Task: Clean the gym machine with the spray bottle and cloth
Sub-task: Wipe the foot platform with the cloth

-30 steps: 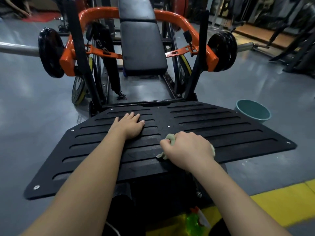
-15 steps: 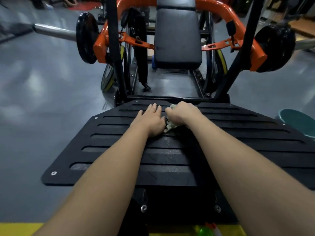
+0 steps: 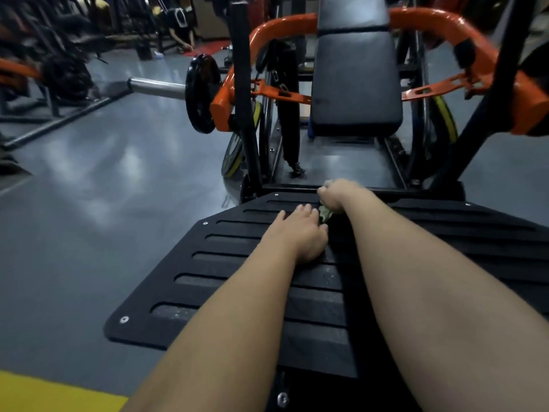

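My right hand grips the cloth at the footplate's far edge; my left hand rests flat beside it; the seat pad looks unwiped, spray bottle unseen.

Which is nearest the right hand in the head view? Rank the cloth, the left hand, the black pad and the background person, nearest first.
1. cloth, gripped in the right hand itself.
2. left hand, just beside it, flat on the footplate.
3. black pad, ahead, beyond the footplate.
4. background person, far back on the left.
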A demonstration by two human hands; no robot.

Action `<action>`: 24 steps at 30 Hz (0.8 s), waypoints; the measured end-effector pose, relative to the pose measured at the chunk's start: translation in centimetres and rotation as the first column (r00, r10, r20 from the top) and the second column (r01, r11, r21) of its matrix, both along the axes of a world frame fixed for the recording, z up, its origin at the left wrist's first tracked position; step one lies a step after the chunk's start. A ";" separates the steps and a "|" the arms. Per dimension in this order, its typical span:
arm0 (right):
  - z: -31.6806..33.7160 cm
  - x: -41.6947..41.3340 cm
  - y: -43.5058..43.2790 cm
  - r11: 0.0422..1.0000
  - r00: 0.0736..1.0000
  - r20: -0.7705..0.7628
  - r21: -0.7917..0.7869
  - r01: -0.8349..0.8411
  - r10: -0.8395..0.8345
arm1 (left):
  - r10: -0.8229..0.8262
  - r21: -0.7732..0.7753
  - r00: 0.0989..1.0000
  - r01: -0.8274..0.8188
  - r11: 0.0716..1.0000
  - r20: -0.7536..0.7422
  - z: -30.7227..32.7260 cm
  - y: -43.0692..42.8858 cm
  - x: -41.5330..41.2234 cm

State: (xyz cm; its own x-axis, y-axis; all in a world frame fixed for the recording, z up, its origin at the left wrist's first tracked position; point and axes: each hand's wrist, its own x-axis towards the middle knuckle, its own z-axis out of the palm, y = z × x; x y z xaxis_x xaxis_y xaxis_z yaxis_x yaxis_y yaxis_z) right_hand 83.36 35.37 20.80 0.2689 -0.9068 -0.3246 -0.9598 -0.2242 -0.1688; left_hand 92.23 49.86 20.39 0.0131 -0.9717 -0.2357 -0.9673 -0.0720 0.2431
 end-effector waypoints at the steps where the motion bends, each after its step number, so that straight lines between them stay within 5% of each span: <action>1: -0.3 -0.5 0.2 1.000 0.999 0.039 -0.024 0.019 -0.019 | -0.004 0.006 1.000 0.004 1.000 0.003 0.0 0.0 0.0; 9: 2.5 -2.8 4.4 0.982 0.998 -0.025 -0.182 0.051 -0.056 | -0.004 0.011 1.000 0.004 1.000 0.003 -0.1 0.0 0.2; 14: 8.0 -5.9 4.1 0.998 0.975 -0.215 0.046 -0.038 0.047 | -0.025 0.007 1.000 0.025 1.000 -0.012 -0.2 0.0 0.2; 18: 6.9 -8.8 5.3 0.966 0.983 0.165 -0.227 0.121 -0.084 | -0.015 0.002 1.000 0.015 1.000 -0.012 -0.3 0.0 0.3; 24: 4.7 -6.1 5.2 0.988 0.997 0.082 -0.150 0.020 -0.008 | -0.010 -0.010 1.000 0.010 1.000 -0.003 -0.6 -0.2 0.4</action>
State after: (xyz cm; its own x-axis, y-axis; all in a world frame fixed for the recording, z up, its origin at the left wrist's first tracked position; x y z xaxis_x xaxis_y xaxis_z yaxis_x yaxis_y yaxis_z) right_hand 77.31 40.60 25.48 0.2755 -0.9476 -0.1616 -0.9475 -0.2394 -0.2118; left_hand 92.62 49.65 19.78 0.0029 -0.9740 -0.2264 -0.9673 -0.0601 0.2464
